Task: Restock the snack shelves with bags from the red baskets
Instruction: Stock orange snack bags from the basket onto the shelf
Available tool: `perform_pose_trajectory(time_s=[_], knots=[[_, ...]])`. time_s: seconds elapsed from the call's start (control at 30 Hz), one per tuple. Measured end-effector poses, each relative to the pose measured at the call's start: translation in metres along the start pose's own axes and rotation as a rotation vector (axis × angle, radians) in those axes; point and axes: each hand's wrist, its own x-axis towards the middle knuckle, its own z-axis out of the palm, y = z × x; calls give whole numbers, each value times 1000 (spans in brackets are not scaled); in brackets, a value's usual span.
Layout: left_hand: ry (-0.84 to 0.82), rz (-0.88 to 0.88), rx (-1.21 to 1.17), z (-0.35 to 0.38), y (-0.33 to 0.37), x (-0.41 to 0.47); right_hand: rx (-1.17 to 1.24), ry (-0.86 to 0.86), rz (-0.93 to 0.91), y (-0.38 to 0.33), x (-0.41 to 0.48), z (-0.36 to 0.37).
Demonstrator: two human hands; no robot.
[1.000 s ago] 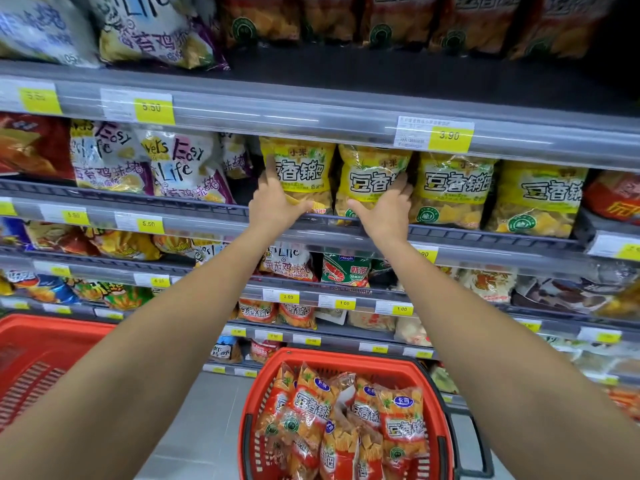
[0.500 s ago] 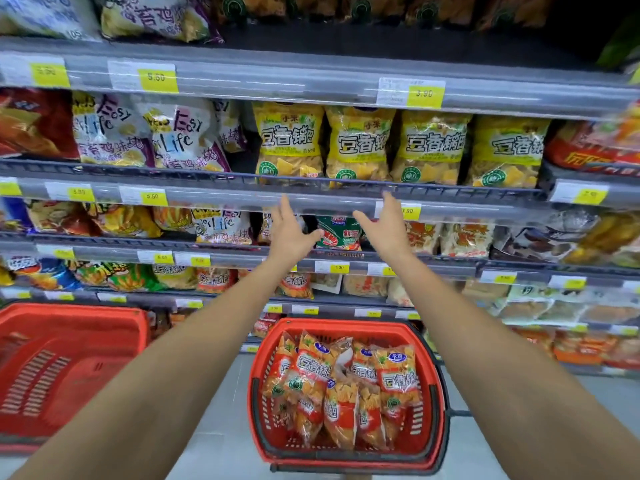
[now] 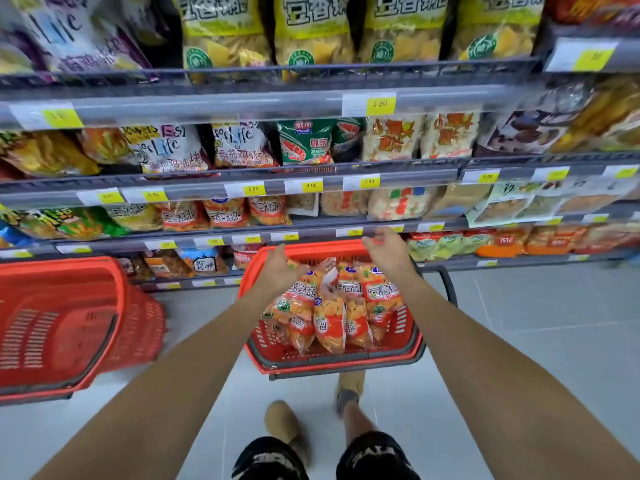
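Observation:
A red basket (image 3: 332, 362) on the floor in front of me holds several orange snack bags (image 3: 332, 313). My left hand (image 3: 278, 268) hovers over the basket's far left part, fingers relaxed, close to the top of a bag. My right hand (image 3: 386, 249) is above the basket's far right rim with fingers spread and holds nothing. Yellow snack bags (image 3: 311, 32) of the same brand stand in a row on the upper shelf. Matching orange bags (image 3: 225, 213) sit on a lower shelf, left of centre.
A second red basket (image 3: 69, 327), with nothing visible inside, stands at the left. Snack shelves with yellow price tags (image 3: 379, 103) fill the view ahead. Grey floor tiles (image 3: 536, 323) lie to the right. My feet in tan shoes (image 3: 284, 424) stand just behind the full basket.
Both hands have dropped from the yellow bags on the upper shelf down to the full basket. My view has tilted downward and come closer to the shelves.

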Motion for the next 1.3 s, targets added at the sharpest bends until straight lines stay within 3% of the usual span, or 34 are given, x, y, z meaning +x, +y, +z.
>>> perform_pose_trajectory(time_s=[0.5,0.63,1.03,1.3], knots=[[-119,-233,104,101,-114,48,-131,-345,290,162,19,135],[-114,-245,111,124,-137,79,-34,-449,313,187,25,186],[-23,-221,278,165,-187,165,-82,-261,432,247,50,265],[77,-264,314,176,-193,196,-308,68,526,263,72,285]])
